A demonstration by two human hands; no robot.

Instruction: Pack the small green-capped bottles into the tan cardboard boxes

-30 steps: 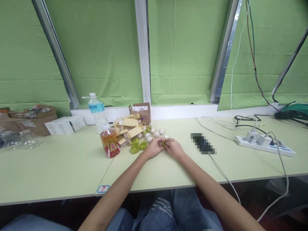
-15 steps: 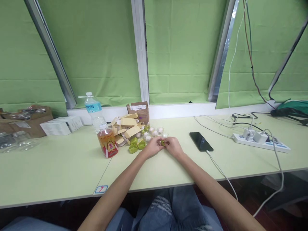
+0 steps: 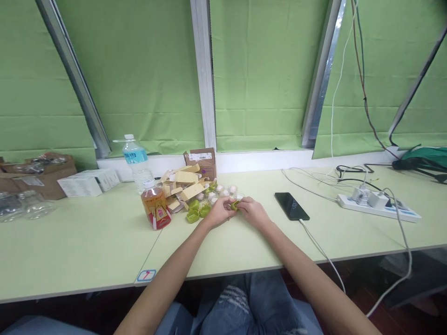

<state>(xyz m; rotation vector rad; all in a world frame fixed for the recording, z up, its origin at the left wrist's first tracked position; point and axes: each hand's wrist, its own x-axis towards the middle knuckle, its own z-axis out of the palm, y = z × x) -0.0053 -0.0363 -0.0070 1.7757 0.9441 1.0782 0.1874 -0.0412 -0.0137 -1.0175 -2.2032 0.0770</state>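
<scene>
Between my two hands, just above the table, is a small green cup-like piece (image 3: 235,205). My left hand (image 3: 221,212) has its fingers closed around the left side of the piece. The fingertips of my right hand (image 3: 252,211) pinch its right edge. More green cup-like pieces (image 3: 193,215) lie on the table to the left of my left hand. Several clear cups with white round contents (image 3: 225,192) sit just beyond my hands, partly hidden by them.
Torn cardboard boxes (image 3: 186,179) are heaped behind the green pieces. An orange-labelled bottle (image 3: 155,205) and a water bottle (image 3: 135,160) stand at the left. On the right lie a phone (image 3: 292,206) with a cable and a power strip (image 3: 380,207).
My right hand has shifted slightly right, and the gap between my hands has widened. More of the green piece now shows between my fingers.
</scene>
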